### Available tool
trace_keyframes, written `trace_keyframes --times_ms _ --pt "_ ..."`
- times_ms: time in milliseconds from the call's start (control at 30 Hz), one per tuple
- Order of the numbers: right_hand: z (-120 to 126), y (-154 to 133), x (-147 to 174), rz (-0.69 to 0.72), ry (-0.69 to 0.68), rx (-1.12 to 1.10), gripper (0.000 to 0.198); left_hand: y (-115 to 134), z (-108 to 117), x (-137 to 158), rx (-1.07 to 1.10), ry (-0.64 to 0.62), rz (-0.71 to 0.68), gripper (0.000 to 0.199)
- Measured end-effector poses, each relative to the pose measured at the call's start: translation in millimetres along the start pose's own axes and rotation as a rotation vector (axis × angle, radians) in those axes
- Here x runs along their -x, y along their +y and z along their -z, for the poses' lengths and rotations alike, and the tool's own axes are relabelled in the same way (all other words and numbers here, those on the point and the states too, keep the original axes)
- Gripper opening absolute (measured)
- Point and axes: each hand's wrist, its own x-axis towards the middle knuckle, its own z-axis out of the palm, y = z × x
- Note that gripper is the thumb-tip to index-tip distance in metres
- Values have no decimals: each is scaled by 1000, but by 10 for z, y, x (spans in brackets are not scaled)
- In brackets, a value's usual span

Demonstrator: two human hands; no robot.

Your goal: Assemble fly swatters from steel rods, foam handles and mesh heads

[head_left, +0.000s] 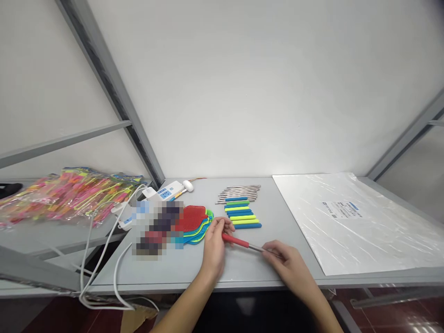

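Observation:
My left hand (218, 240) is closed around the end of a red handle (236, 240). A thin metal rod (255, 248) comes out of the handle's right end, and my right hand (282, 258) pinches that rod. Left of my left hand lies a stack of mesh fly swatter heads, a red head (192, 217) on top and blue and green ones below. Beyond my hands, blue, green and yellow handle tubes (243, 217) lie in a row. Several bare metal rods (239, 192) rest behind them.
White power strips (169, 190) and cables (118, 273) occupy the left side, beside a pixelated patch. A large white wrapped sheet (312, 217) covers the right side of the grey table (156, 277). Bagged colourful items (72, 194) lie on the left shelf.

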Motion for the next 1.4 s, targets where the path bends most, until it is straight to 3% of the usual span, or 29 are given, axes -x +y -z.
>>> trace_keyframes --times_ms 267,467,600,733,867,1033,1233,1400 --pt "27 130 -67 193 78 209 26 -75 -69 10 -136 -112 99 31" --pt "150 -99 -214 321 77 388 24 -87 -33 -30 -281 -202 96 38" --pt "229 -158 -265 302 55 398 21 -16 110 -4 -461 -288 15 39" --pt "197 -33 -273 310 44 455 20 57 261 68 -695 -345 -144 30" --pt "88 116 -286 300 97 584 18 40 355 90 -908 -341 -331 17" --pt "42 173 -327 264 114 644 17 -67 384 90 -1083 -340 -491 20" --pt "50 255 -253 194 171 776 33 -124 445 139 -1215 -299 -571 31" --pt "47 407 -43 -33 234 915 61 -149 577 269 -1357 -244 -601 48"
